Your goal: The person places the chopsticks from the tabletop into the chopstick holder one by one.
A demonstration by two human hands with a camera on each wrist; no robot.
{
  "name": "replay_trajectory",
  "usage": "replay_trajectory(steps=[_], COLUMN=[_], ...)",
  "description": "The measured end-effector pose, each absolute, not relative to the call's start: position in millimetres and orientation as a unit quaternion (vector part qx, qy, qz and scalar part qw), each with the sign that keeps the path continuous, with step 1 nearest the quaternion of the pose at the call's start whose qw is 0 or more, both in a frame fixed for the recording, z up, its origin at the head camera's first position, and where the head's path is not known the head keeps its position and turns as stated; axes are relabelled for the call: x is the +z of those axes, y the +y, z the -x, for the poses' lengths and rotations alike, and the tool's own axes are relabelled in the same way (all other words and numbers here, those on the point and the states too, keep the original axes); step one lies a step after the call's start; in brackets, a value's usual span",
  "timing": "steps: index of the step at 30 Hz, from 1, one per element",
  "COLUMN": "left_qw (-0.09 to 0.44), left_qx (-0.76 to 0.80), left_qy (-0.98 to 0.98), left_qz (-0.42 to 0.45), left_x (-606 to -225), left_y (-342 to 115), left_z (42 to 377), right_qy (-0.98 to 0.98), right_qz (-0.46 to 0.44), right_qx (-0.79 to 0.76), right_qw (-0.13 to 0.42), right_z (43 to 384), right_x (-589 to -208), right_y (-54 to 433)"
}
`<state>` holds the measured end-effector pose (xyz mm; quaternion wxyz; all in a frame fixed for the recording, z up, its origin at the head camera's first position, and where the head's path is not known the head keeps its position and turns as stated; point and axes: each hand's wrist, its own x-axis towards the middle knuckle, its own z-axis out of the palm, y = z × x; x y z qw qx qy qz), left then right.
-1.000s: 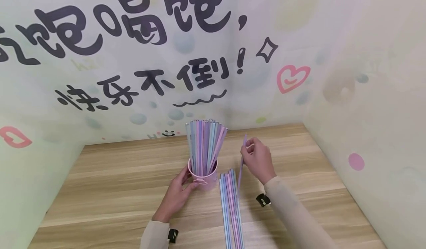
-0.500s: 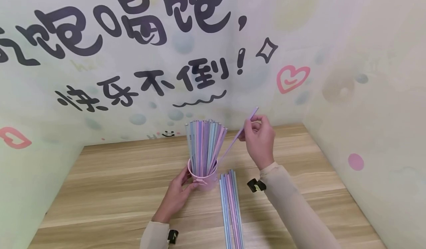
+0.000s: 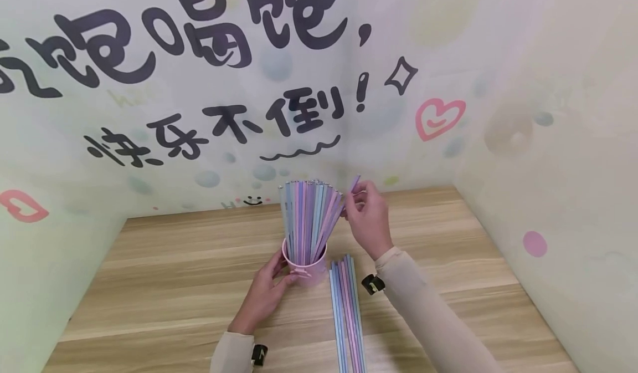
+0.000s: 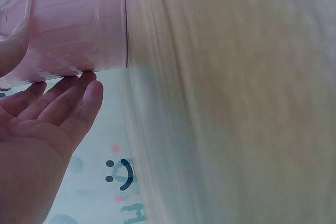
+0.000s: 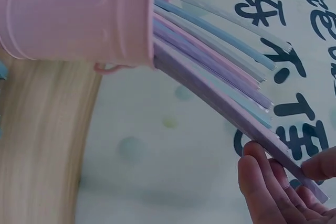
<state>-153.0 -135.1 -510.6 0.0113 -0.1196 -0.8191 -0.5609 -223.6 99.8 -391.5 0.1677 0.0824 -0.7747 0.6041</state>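
A small pink bucket (image 3: 314, 276) with a little handle stands upright on the table, holding a bunch of long thin sticks (image 3: 303, 218) in pink, purple, blue and grey. My left hand (image 3: 263, 294) grips its left side, thumb in front; in the left wrist view the fingertips (image 4: 90, 90) touch the bucket wall. Between thumb and fingers, my right hand (image 3: 370, 218) pinches a purple stick (image 5: 226, 111) near its upper end. That stick leans right, its lower end inside the bucket rim. Several more sticks (image 3: 347, 317) lie side by side on the table, right of the bucket.
The wood-grain table (image 3: 174, 279) meets a printed back wall (image 3: 309, 168) close behind the bucket. Another wall (image 3: 558, 195) borders the table on the right. Dark camera mounts sit on both wrists.
My right hand lifted the purple stick from beside the row on the table, then moved left and down, bringing its lower end into the bucket. My left hand stayed at the bucket.
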Motion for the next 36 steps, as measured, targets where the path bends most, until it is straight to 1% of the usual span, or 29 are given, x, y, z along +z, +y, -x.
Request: replay_trajectory(steps=[9, 15, 19, 23, 28, 36], left_qw=[0.011, 0.011, 0.016, 0.016, 0.012, 0.028], left_qx=[-0.564, -0.559, -0.558, -0.558, -0.554, -0.556], left_qy=[-0.817, -0.820, -0.820, -0.819, -0.824, -0.821], left_qz=[0.121, 0.120, 0.128, 0.131, 0.121, 0.128], left_x=[-510, -510, -511, -511, -511, -513], left_y=[-134, -134, -135, -135, -134, -134], left_z=[154, 155, 154, 153, 153, 154], right_qy=[-0.811, -0.844, -0.846, -0.837, -0.832, -0.856], right_qz=[-0.091, -0.094, -0.094, -0.094, -0.069, -0.048], right_qx=[0.562, 0.507, 0.502, 0.522, 0.539, 0.507], right_qw=[0.137, 0.150, 0.152, 0.134, 0.111, 0.083], right_z=[220, 217, 216, 214, 209, 203], right_x=[-412, -420, -421, -421, -427, -451], right_y=[88, 82, 82, 85, 93, 111])
